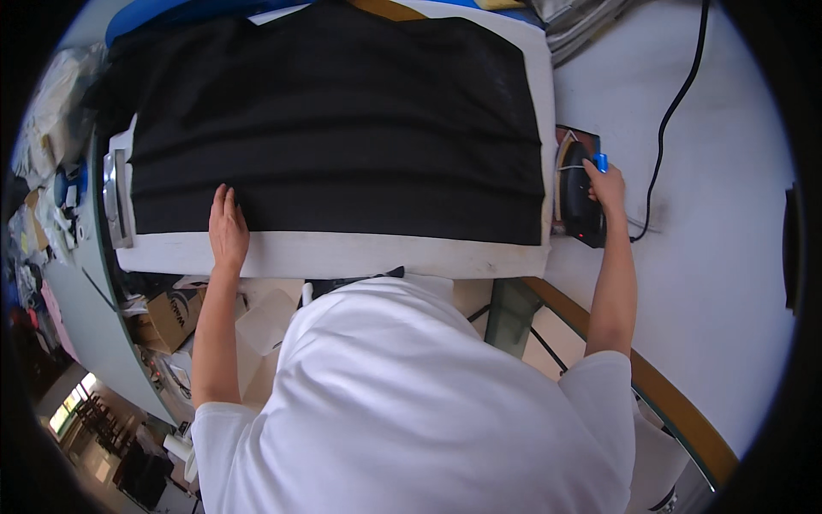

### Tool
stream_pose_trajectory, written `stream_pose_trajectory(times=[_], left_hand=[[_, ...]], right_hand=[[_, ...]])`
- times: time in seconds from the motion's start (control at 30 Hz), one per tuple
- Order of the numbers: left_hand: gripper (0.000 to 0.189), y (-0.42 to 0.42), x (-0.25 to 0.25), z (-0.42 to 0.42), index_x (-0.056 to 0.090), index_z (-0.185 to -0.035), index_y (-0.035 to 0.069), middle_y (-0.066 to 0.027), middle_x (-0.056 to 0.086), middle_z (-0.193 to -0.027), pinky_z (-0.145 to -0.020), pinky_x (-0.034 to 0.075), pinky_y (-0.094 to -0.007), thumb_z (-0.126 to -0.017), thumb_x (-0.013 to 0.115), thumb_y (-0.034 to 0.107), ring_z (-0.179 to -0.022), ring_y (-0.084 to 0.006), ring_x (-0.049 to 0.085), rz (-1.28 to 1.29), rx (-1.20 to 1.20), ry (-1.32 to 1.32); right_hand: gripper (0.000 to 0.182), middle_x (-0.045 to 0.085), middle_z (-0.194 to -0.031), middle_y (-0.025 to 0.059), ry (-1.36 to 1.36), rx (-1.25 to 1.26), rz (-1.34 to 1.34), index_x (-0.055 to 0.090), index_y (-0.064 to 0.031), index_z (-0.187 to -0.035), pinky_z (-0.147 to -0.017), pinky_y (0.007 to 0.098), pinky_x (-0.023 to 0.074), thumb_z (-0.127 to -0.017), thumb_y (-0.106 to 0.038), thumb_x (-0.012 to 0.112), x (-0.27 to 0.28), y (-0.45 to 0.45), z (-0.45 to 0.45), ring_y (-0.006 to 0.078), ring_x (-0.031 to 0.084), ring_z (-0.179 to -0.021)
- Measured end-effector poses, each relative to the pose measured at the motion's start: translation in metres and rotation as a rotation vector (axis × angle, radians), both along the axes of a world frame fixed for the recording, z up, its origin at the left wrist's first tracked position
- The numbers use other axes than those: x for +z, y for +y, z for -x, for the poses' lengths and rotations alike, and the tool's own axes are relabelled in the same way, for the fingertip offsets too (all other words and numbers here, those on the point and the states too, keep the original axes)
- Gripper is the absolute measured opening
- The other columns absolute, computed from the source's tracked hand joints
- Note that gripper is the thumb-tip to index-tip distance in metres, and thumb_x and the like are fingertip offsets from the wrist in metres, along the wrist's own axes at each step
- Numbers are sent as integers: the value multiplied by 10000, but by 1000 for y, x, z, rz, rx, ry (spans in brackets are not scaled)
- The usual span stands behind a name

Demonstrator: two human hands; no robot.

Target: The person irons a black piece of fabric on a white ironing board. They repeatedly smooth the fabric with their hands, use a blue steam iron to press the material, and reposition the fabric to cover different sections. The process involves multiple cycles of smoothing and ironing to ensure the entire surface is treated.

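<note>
A black cloth [334,141], perhaps a garment, lies spread over a padded ironing surface [385,254] covered in white fabric. Soft ridges run across it from side to side. My left hand [229,228] rests flat near the cloth's lower left edge, fingers stretched out and holding nothing. Off to the right, my right hand [607,185] grips an electric iron [578,193] with a dark body, a blue part near the handle and a small red light. The iron sits on a dark reddish rest [587,138] beside the padded surface; its soleplate is mostly hidden.
From the iron, a black power cord [664,122] curves up across the white tabletop [725,212]. Crumpled grey material [578,22] lies at the top right. A cardboard box [170,318] stands low on the left, with plastic-wrapped items [64,109] farther left.
</note>
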State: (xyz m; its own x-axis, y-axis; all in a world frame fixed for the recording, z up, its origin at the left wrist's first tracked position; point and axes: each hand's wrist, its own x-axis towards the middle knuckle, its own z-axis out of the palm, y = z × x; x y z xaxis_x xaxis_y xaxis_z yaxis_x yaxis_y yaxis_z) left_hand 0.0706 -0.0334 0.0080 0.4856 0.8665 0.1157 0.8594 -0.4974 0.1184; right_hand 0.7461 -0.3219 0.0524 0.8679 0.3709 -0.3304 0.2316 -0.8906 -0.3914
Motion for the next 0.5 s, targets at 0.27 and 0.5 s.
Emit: stream_pose_trajectory(times=[0.27, 0.5], left_hand=[[503, 101, -2, 72, 585, -1265, -4, -174, 500, -1421, -941, 524, -390, -773, 578, -103, -1135, -336, 601, 21, 53, 290], [355, 116, 8, 101, 568, -1123, 3, -175, 587, -1286, -894, 538, -402, -781, 578, -93, -1012, -353, 648, 75, -48, 141]], right_hand=[[465, 687, -1122, 223, -342, 244, 36, 619, 15, -1240, -886, 442, 513, -912, -308, 691, -27, 3, 140, 383, 660, -1045], [396, 723, -1022, 221, -373, 36, -29, 676, 38, -1132, -827, 392, 527, -912, -288, 711, -31, 14, 164, 340, 708, -967]])
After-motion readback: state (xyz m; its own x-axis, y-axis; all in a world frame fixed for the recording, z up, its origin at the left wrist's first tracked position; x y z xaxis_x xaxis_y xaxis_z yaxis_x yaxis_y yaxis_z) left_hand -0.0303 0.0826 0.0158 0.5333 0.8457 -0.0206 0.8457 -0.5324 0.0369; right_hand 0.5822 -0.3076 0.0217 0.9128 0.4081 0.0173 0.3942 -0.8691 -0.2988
